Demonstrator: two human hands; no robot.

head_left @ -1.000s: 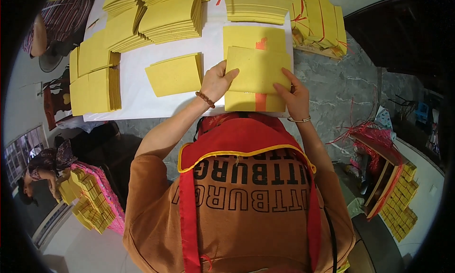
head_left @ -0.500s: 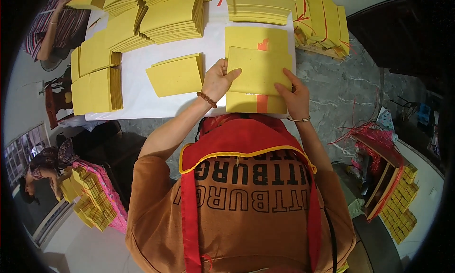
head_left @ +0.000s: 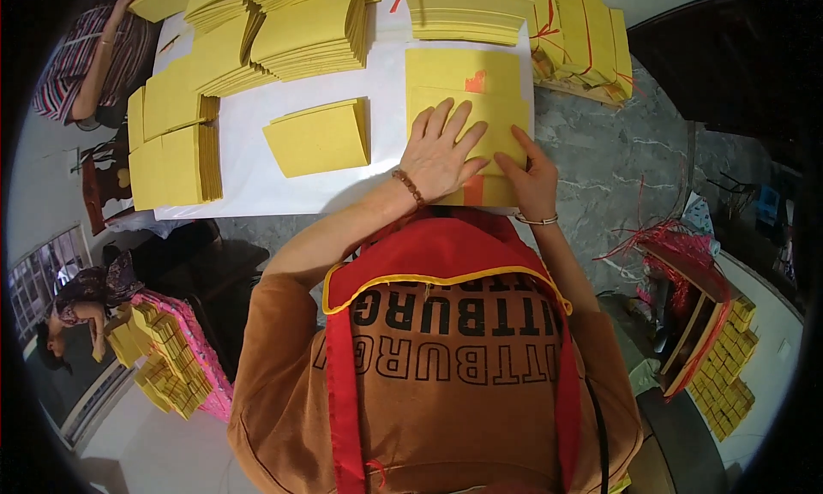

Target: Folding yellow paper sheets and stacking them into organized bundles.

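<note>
My left hand (head_left: 439, 157) lies spread on a yellow paper sheet (head_left: 504, 110), its fingers pointing to the far side. At the sheet's right edge, my right hand (head_left: 537, 179) grips with thumb on top and fingers along the side. Beneath it lies another yellow sheet (head_left: 437, 64), showing an orange-red patch near its far edge and another near the table's front edge. Left of my hands sits a folded yellow paper piece (head_left: 317, 141), slightly opened on its right.
Stacks of folded yellow paper (head_left: 309, 35) line the far and left parts of the white table (head_left: 249, 190). Tied yellow bundles (head_left: 583, 35) stand beyond its right corner. One person (head_left: 81, 65) is at far left; another (head_left: 81, 301) is by a pink-covered table (head_left: 193, 340).
My left hand has left the sheet's left edge and moved right, now spread flat on top of it. My right hand stays at the right edge.
</note>
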